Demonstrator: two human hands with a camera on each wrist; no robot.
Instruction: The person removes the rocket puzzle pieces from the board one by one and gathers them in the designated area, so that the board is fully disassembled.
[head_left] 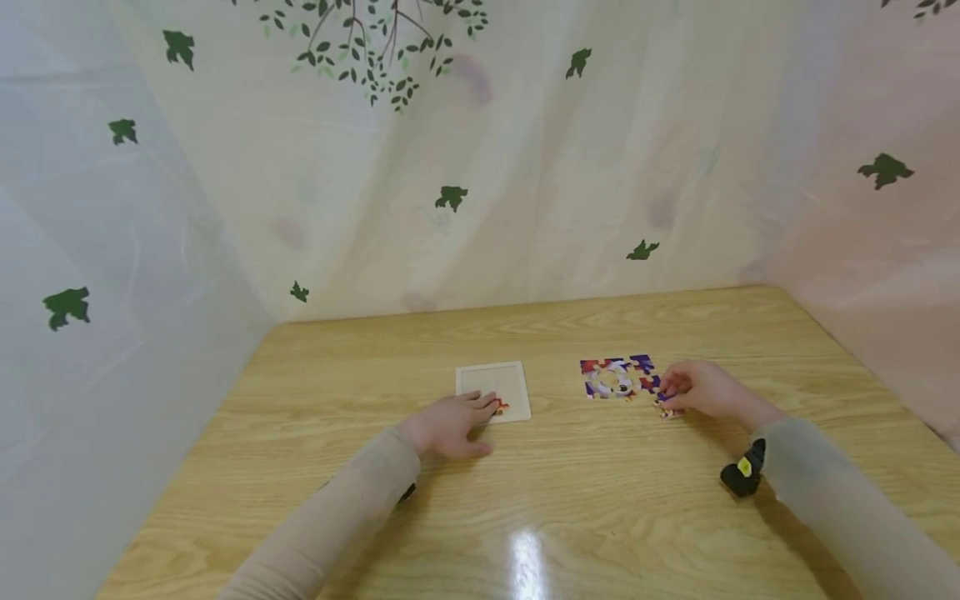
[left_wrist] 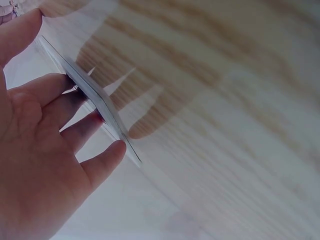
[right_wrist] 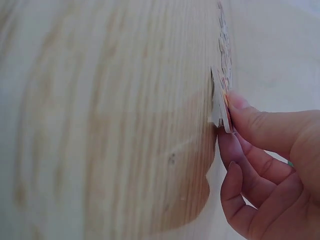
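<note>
My left hand (head_left: 448, 423) rests its spread, nearly straight fingers on the near left part of a pale square puzzle tray (head_left: 527, 408). Beside its fingertips, a red and yellow jigsaw piece (head_left: 502, 407) lies inside the tray. In the left wrist view the fingertips touch the thin edge of the tray (left_wrist: 102, 102). To the right, my right hand (head_left: 701, 390) pinches a colourful jigsaw piece (head_left: 667, 409) between thumb and fingers. The right wrist view has the thumb on top of this piece (right_wrist: 218, 102), which tilts up from the table with a finger under its near end.
Several purple, red and white jigsaw pieces (head_left: 609, 380) lie close together just left of my right hand, showing part of a cartoon face. The wooden table (head_left: 570, 483) reaches back to a pale hanging sheet (head_left: 510, 242) with green leaf shapes.
</note>
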